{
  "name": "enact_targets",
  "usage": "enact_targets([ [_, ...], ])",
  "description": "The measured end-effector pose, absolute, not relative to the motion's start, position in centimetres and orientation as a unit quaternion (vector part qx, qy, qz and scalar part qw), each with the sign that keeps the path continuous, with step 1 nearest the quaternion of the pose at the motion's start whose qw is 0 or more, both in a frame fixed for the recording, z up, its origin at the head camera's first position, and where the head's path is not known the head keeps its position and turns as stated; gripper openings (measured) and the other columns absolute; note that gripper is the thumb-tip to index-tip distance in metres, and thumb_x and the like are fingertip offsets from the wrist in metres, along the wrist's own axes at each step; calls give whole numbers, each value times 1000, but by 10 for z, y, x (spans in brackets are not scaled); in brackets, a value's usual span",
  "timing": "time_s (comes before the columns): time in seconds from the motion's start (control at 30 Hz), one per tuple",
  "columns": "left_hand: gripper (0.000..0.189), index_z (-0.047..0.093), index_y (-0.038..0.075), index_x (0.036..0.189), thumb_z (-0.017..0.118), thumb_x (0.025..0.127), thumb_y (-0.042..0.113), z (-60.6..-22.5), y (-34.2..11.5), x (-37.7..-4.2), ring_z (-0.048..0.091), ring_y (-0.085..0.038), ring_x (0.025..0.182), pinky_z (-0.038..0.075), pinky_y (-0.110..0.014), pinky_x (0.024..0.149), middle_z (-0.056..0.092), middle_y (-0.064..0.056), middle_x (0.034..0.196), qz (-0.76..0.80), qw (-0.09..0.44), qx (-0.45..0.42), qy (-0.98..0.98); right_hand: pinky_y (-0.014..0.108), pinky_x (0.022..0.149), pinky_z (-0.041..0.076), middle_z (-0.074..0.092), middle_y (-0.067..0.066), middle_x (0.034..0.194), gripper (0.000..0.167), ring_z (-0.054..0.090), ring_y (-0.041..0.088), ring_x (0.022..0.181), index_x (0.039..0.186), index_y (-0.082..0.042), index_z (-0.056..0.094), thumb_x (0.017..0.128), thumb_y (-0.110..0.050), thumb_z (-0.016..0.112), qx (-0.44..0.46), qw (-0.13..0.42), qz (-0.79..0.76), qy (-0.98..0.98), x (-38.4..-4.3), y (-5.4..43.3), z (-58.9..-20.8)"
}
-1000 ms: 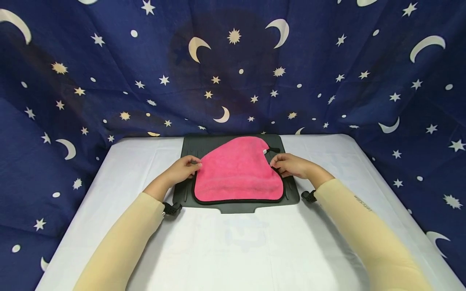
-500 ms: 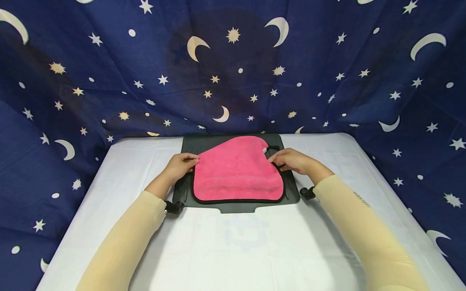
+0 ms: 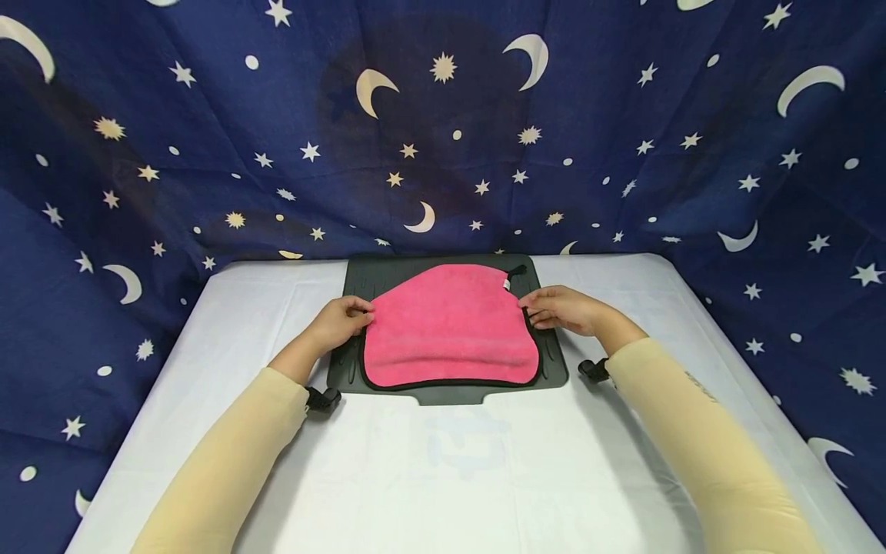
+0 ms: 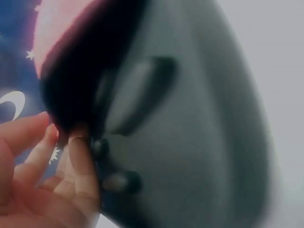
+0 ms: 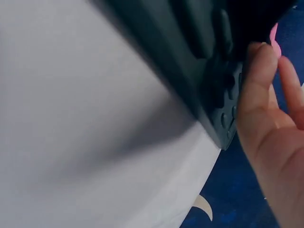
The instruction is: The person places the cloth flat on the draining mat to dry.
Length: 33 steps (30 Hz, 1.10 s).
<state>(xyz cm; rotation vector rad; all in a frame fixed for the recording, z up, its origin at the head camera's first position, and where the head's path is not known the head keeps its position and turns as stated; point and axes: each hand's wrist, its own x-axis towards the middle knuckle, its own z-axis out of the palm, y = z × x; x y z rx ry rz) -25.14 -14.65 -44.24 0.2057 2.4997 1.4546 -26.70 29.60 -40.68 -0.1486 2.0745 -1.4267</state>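
A pink towel (image 3: 450,323) with black edging lies over a dark grey ribbed mat (image 3: 453,395). Its front part is flat, with a ripple across it, while the back part is lifted between the hands. My left hand (image 3: 337,322) pinches the towel's left edge between thumb and fingers; the left wrist view shows the fingertips at the dark underside of the towel. At the right edge, my right hand (image 3: 566,309) pinches the towel just below a small white tag (image 3: 507,285) and a black loop (image 3: 517,271). The towel covers most of the mat.
Mat and towel rest on a white-covered table (image 3: 457,477), near its back edge. Behind and at both sides hangs a dark blue curtain (image 3: 277,200) with moons and stars. Black straps with small devices sit at the left wrist (image 3: 324,399) and right wrist (image 3: 593,371).
Both hands have spread slightly apart, drawing the towel wider. Its right edge, folded inward before, has moved outward; the back edge has flattened and the black loop now points up and back.
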Motion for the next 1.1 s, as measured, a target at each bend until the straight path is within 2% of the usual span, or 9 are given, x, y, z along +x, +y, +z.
enact_targets([
  [0.13, 33, 56, -3, 129, 57, 103, 17, -439, -142, -257, 55, -15, 82, 51, -29, 79, 65, -17, 111, 540, 137, 38, 829, 44, 105, 45, 42, 24, 141, 47, 52, 29, 117, 146, 8, 38, 108, -18, 44, -41, 290, -543, 787, -275, 288, -409],
  [0.3, 36, 56, -2, 133, 53, 105, 22, -442, -134, -267, 56, -9, 86, 52, -24, 78, 60, -10, 114, 596, 154, -13, 788, 44, 105, 41, 34, 22, 153, 47, 44, 33, 126, 150, 1, 39, 107, -18, 45, -15, 283, -558, 780, -283, 272, -415],
  [0.47, 37, 58, -1, 136, 54, 105, 19, -445, -132, -270, 59, -3, 86, 50, -17, 73, 63, -8, 118, 644, 161, -32, 748, 35, 93, 46, 40, 21, 150, 42, 53, 20, 106, 145, 4, 47, 105, -9, 49, -9, 248, -554, 795, -286, 260, -422],
  [0.57, 35, 60, 3, 137, 56, 104, 14, -443, -135, -268, 59, -5, 92, 50, -17, 73, 62, -11, 128, 645, 139, -8, 751, 29, 85, 48, 47, 20, 146, 39, 53, 14, 97, 141, 3, 54, 103, -7, 53, -12, 201, -529, 824, -286, 260, -421],
  [0.67, 37, 59, 6, 140, 58, 102, 11, -441, -140, -266, 60, -9, 102, 52, -18, 76, 59, -12, 139, 613, 96, 40, 784, 29, 85, 49, 50, 19, 145, 36, 55, 19, 104, 137, 1, 58, 102, -6, 56, -12, 162, -514, 842, -286, 263, -417],
  [0.73, 38, 60, 8, 139, 60, 101, 10, -440, -142, -264, 62, -14, 98, 53, -20, 73, 60, -14, 136, 568, 60, 69, 818, 32, 87, 51, 50, 19, 146, 35, 55, 23, 114, 136, 1, 59, 101, -5, 56, -12, 147, -506, 850, -287, 266, -415],
  [0.83, 37, 62, 8, 137, 63, 100, 10, -440, -145, -261, 62, -17, 83, 52, -23, 68, 65, -15, 127, 475, 23, 98, 874, 34, 87, 54, 49, 21, 145, 35, 56, 26, 115, 135, 3, 59, 101, -4, 57, -21, 151, -486, 860, -286, 271, -415],
  [0.9, 36, 64, 8, 134, 64, 99, 11, -441, -146, -259, 60, -19, 75, 50, -26, 67, 68, -15, 117, 421, 25, 107, 900, 34, 86, 56, 51, 23, 142, 35, 57, 25, 112, 134, 4, 59, 100, -4, 58, -31, 169, -465, 869, -285, 273, -416],
  [1.1, 30, 67, 4, 127, 63, 100, 14, -440, -143, -259, 63, -28, 99, 51, -40, 86, 67, -17, 122, 395, 66, 117, 909, 39, 90, 55, 55, 26, 136, 37, 59, 23, 107, 135, 6, 56, 100, -6, 59, -50, 204, -448, 869, -287, 276, -419],
])
